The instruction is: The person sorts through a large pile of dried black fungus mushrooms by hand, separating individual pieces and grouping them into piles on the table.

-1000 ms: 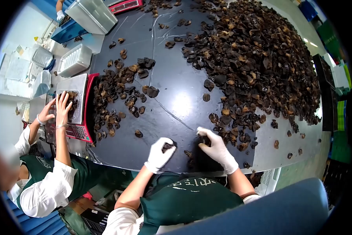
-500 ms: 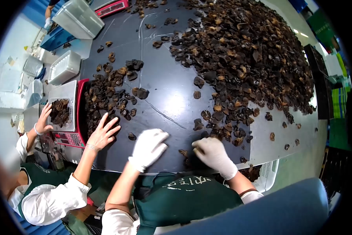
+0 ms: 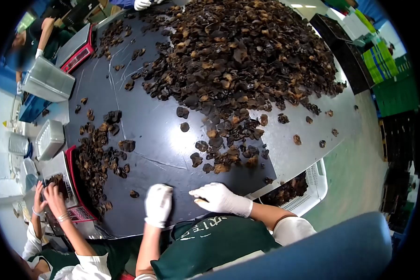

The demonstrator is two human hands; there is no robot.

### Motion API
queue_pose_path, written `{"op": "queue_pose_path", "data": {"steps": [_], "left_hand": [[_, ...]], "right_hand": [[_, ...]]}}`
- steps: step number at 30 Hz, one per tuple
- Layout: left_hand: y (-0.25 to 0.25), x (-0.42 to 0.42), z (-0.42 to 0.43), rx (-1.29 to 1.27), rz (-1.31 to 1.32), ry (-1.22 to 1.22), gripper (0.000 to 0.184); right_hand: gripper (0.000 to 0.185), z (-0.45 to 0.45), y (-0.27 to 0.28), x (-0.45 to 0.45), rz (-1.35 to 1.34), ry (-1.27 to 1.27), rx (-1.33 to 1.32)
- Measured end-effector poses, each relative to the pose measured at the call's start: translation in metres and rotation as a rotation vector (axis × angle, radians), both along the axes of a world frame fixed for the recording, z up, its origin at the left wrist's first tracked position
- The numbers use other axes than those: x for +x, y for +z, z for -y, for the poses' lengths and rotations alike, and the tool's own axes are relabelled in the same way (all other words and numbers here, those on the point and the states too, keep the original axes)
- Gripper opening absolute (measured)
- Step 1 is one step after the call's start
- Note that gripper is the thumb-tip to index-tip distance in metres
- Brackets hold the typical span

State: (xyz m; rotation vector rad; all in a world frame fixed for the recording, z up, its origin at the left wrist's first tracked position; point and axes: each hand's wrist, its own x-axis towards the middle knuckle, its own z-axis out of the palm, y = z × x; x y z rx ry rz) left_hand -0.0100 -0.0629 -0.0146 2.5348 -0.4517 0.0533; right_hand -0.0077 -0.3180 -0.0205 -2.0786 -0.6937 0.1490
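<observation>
Both of my hands wear white gloves and are over the near edge of the dark table [image 3: 144, 212]. My left hand [image 3: 159, 204] has its fingers bent round with their tips turned down, and what lies under them is hidden. To its right, my right hand [image 3: 219, 198] points left with its thumb below the fingers; whether something small is between them cannot be made out. Beyond it lie loose dark brown dried pieces [image 3: 221, 166], spreading from a large heap [image 3: 247, 56]. A smaller group of pieces [image 3: 95, 161] lies to the left.
At the left, a co-worker's bare hands [image 3: 56, 200] are over a red scale [image 3: 74, 186]. Clear plastic boxes [image 3: 49, 84] stand behind. A white basket [image 3: 316, 184] with dark pieces is beside the table's near right edge. Other people work at the far side.
The view has turned to the right. My hands have moved closer to the near edge, and the dark pieces seen beside my right hand are gone from there. The co-worker's hand is back at the scale.
</observation>
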Motion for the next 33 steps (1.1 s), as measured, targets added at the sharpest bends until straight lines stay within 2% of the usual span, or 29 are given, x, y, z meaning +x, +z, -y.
{"op": "queue_pose_path", "data": {"steps": [1, 3, 4, 6, 7, 8, 9, 11, 13, 15, 16, 17, 20, 21, 23, 24, 25, 27, 29, 30, 31, 33], "left_hand": [[0.002, 0.01, -0.026, 0.011, 0.09, 0.09, 0.022], [0.008, 0.021, -0.071, 0.33, 0.207, 0.39, 0.04], [0.016, 0.026, -0.081, 0.371, 0.255, 0.459, 0.047], [0.026, 0.039, -0.091, 0.397, 0.311, 0.519, 0.061], [0.027, 0.047, -0.086, 0.4, 0.317, 0.515, 0.061], [0.026, 0.056, -0.075, 0.328, 0.322, 0.45, 0.06], [0.024, 0.066, -0.061, 0.255, 0.329, 0.386, 0.059], [0.021, 0.086, -0.025, 0.168, 0.256, 0.265, 0.057], [0.011, 0.111, 0.012, 0.076, 0.237, 0.092, 0.056], [0.0, 0.133, 0.05, 0.005, 0.192, -0.005, 0.058], [-0.004, 0.145, 0.068, 0.017, 0.2, -0.058, 0.058], [-0.007, 0.153, 0.083, 0.029, 0.209, -0.112, 0.059], [-0.033, 0.158, 0.101, 0.158, 0.126, -0.216, 0.059], [-0.031, 0.154, 0.101, 0.243, 0.235, -0.275, 0.049], [-0.029, 0.146, 0.093, 0.056, 0.07, -0.29, 0.035], [-0.032, 0.137, 0.09, 0.024, 0.154, -0.3, 0.026], [-0.033, 0.127, 0.083, 0.038, 0.106, -0.309, 0.026], [-0.046, 0.116, 0.066, -0.105, 0.105, -0.323, 0.022], [-0.04, 0.125, 0.061, -0.168, 0.102, -0.271, 0.017], [-0.02, 0.136, 0.067, -0.195, 0.128, -0.226, 0.016], [-0.019, 0.145, 0.066, -0.185, 0.108, -0.153, 0.02], [-0.018, 0.172, 0.074, -0.269, 0.117, -0.026, 0.029]], "right_hand": [[0.024, 0.007, 0.015, 0.016, -0.008, -0.001, -0.05], [0.023, 0.03, 0.04, 0.05, 0.135, -0.127, -0.039], [0.023, 0.043, 0.035, 0.065, 0.334, -0.284, 0.019], [0.023, 0.075, 0.032, 0.099, 0.415, -0.453, -0.047], [0.027, 0.091, 0.017, 0.116, 0.453, -0.553, -0.103], [0.04, 0.099, 0.013, 0.118, 0.395, -0.725, -0.287], [0.058, 0.107, -0.008, 0.121, 0.353, -0.783, -0.433], [0.069, 0.111, -0.017, 0.132, 0.297, -0.664, -0.455], [0.072, 0.095, -0.006, 0.136, 0.341, -0.532, -0.573], [0.069, 0.087, -0.01, 0.138, 0.278, -0.409, -0.558], [0.056, 0.082, -0.008, 0.139, 0.316, -0.35, -0.528], [0.035, 0.077, 0.002, 0.134, 0.365, -0.271, -0.468], [0.02, 0.065, -0.002, 0.109, 0.337, -0.147, -0.452], [0.017, 0.066, -0.003, 0.101, 0.368, -0.099, -0.402], [0.015, 0.072, 0.003, 0.089, 0.258, -0.029, -0.328], [0.015, 0.076, 0.002, 0.083, 0.219, -0.061, -0.176], [0.017, 0.078, 0.005, 0.08, 0.176, -0.092, -0.022], [0.015, 0.09, 0.011, 0.092, 0.198, -0.149, 0.043], [0.015, 0.099, 0.018, 0.114, 0.158, -0.262, -0.063], [0.016, 0.099, 0.019, 0.127, 0.114, -0.321, -0.025], [0.018, 0.096, 0.019, 0.139, 0.072, -0.38, 0.014], [0.029, 0.091, 0.004, 0.161, 0.116, -0.377, -0.115]]}}
